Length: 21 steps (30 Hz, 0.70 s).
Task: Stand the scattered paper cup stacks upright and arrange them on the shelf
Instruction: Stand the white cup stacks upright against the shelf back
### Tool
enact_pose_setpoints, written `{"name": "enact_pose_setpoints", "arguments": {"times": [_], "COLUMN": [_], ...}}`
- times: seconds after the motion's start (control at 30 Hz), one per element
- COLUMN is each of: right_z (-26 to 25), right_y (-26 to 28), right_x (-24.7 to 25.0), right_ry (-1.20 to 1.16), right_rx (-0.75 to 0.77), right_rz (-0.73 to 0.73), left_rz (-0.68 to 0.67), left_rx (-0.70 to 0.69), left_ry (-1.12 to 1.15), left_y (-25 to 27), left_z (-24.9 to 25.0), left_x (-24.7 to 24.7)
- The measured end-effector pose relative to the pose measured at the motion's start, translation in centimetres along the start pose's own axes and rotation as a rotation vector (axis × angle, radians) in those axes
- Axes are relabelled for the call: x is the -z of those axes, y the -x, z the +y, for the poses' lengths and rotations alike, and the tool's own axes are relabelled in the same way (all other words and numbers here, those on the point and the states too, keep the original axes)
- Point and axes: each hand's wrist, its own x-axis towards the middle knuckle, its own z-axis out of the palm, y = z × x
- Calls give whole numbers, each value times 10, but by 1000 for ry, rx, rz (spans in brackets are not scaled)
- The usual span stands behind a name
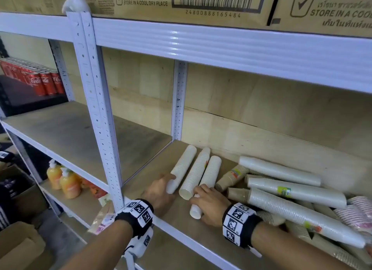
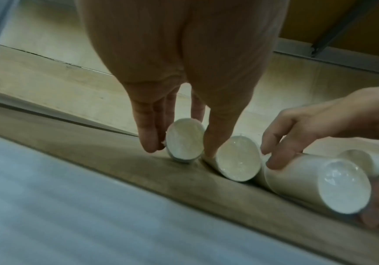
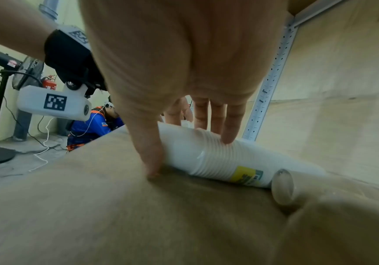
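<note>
The left hand reaches onto the wooden shelf and grips the near end of the leftmost white cup stack, fingers on its left side and thumb wedged between it and the next one; the left wrist view shows the fingers curled close round that end. Just right of this grip lies the middle white cup stack, touching the thumb, held by neither hand. Right again, the right hand closes narrowly round the third white cup stack, thumb beneath near the shelf board and fingers over the top, as the right wrist view shows at the fingertips. All three stacks lie flat side by side, pointing toward the back panel. Further right of the right hand, a heap of cup stacks, white and brown, lies criss-crossed on the same board, none upright.
</note>
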Motion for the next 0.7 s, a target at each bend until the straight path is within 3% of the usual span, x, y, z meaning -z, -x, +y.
{"name": "enact_pose_setpoints", "arguments": {"times": [0.23,0.47,0.7], "right_z": [3,21,62], "right_y": [3,12,15], "right_x": [4,41,96], "right_ry": [-21,-218,-445], "right_rx": [-23,-90,-301], "right_rz": [68,364,650], "left_rz": [-50,23,166], "left_rx": [29,-69,-157], "left_ry": [-14,-114,-75], "left_y": [2,-8,-20], "left_z": [8,30,72], "left_x": [14,56,96]}}
